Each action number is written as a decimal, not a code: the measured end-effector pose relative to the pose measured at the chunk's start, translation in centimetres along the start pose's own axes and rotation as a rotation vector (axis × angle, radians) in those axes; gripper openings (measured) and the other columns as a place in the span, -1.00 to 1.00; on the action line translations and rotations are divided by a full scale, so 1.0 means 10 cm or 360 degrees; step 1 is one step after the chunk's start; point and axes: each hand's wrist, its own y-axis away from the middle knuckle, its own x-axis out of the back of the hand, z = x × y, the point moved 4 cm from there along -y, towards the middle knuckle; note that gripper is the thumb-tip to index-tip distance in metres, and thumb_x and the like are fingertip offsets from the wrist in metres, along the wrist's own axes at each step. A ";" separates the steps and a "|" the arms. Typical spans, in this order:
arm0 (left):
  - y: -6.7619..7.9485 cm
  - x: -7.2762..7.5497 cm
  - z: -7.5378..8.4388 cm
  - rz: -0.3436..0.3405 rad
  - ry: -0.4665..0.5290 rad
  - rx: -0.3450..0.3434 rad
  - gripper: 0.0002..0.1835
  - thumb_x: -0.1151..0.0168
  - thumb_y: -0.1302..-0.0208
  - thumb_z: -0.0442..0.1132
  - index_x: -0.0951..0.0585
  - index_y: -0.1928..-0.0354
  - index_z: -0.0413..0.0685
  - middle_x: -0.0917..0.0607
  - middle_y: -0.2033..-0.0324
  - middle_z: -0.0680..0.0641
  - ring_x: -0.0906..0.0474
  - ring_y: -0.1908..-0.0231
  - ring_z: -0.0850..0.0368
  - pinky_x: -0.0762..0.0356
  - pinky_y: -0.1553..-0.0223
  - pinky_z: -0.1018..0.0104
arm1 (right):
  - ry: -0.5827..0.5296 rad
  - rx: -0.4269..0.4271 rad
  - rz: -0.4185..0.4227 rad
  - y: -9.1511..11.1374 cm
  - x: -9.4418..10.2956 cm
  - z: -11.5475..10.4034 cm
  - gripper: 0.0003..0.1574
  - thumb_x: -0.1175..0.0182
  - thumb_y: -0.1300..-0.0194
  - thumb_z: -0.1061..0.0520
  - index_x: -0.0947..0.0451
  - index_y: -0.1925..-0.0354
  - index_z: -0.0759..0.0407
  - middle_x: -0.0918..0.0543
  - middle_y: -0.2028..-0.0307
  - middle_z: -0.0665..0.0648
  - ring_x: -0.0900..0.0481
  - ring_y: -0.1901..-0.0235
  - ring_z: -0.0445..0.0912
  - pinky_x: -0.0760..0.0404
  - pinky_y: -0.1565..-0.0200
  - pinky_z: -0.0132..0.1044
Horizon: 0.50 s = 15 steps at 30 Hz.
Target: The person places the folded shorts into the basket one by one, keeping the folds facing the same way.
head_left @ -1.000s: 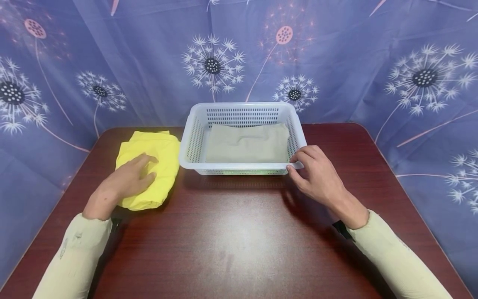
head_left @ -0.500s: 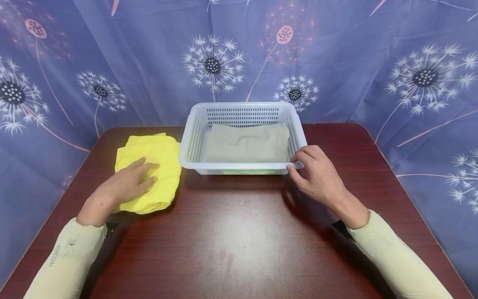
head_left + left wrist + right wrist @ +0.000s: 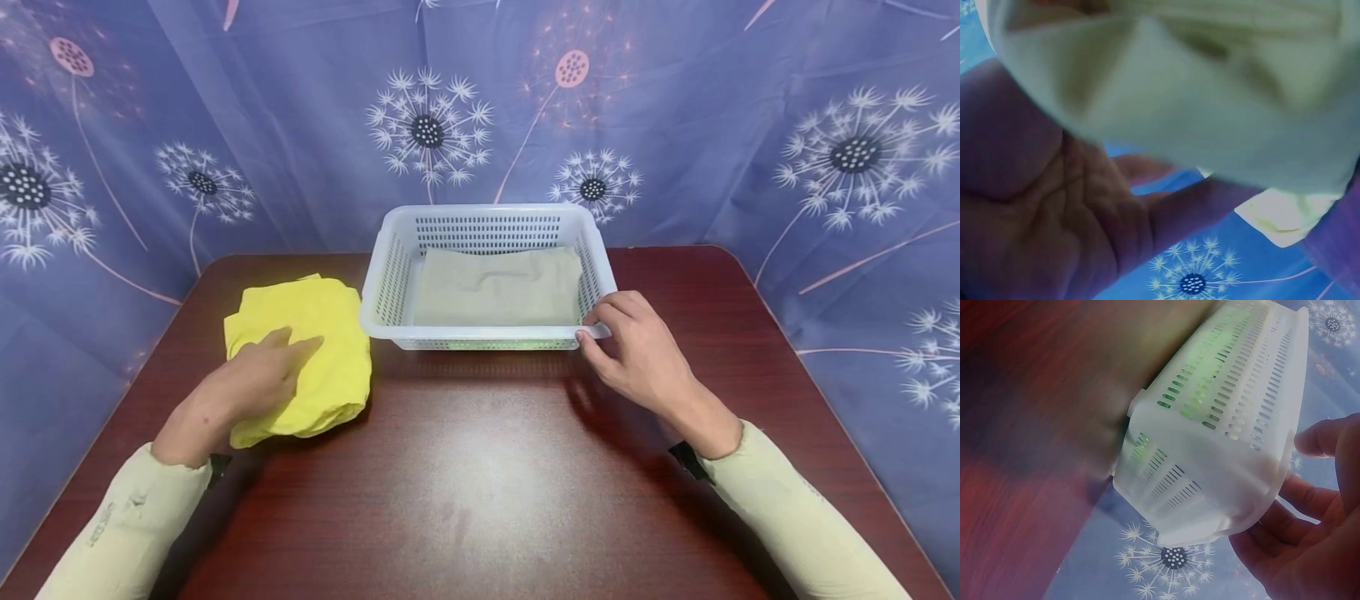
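On the left of the table lies a folded yellow cloth (image 3: 330,333), its layers slightly askew. My left hand (image 3: 251,375) is on top of its left part and grips it; some fingertips are hidden. The left wrist view has pale cloth folds (image 3: 1179,106) close to the lens, with the left palm (image 3: 1079,212) beside them and fingers passing behind the fabric. My right hand (image 3: 645,358) holds the near right corner of a white slotted plastic basket (image 3: 480,333), thumb and fingers at its rim. Inside the basket a folded beige cloth (image 3: 498,292) lies flat.
A dark red-brown wooden table (image 3: 480,492) carries the basket and the yellow cloth. Behind and at both sides hangs a blue curtain (image 3: 300,100) with dandelion prints. The basket stands near the table's far edge, close to the yellow cloth.
The yellow cloth has slid a little toward me and turned slightly, together with my left hand. My right hand and the basket have stayed in place.
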 end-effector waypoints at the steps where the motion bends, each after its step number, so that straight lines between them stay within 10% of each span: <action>1: 0.01 0.00 0.02 0.0001 -0.0024 -0.0009 -0.42 0.07 -0.52 -0.39 -0.39 -0.55 -0.17 -0.35 -0.34 -0.68 -0.54 -0.06 -0.71 -0.55 -0.08 -0.46 | 0.0000 -0.0004 -0.0002 0.00 0.00 0.00 -0.89 -0.36 -0.28 0.20 -0.64 0.29 0.23 -0.69 0.20 0.18 -0.54 0.11 0.13 -0.51 0.04 -0.04; 7: 0.05 0.02 0.06 -0.0077 -0.0028 0.0020 -0.31 -0.08 -0.36 -0.51 -0.39 -0.55 -0.17 -0.40 -0.23 -0.61 -0.56 0.27 -0.47 -0.62 0.19 -0.28 | 0.0002 -0.0013 -0.0008 0.00 -0.01 0.00 -0.90 -0.36 -0.28 0.20 -0.65 0.29 0.23 -0.69 0.21 0.17 -0.54 0.11 0.11 -0.50 0.05 -0.04; 15: 0.11 0.04 0.14 -0.0301 0.0043 0.0125 -0.04 -0.27 -0.11 -0.62 -0.27 -0.61 -0.14 -0.27 -0.32 -0.58 -0.43 0.18 -0.46 -0.58 0.27 -0.07 | -0.0005 -0.0001 -0.0005 0.01 0.00 0.00 -0.89 -0.36 -0.28 0.20 -0.65 0.29 0.24 -0.69 0.20 0.18 -0.54 0.11 0.13 -0.51 0.03 -0.03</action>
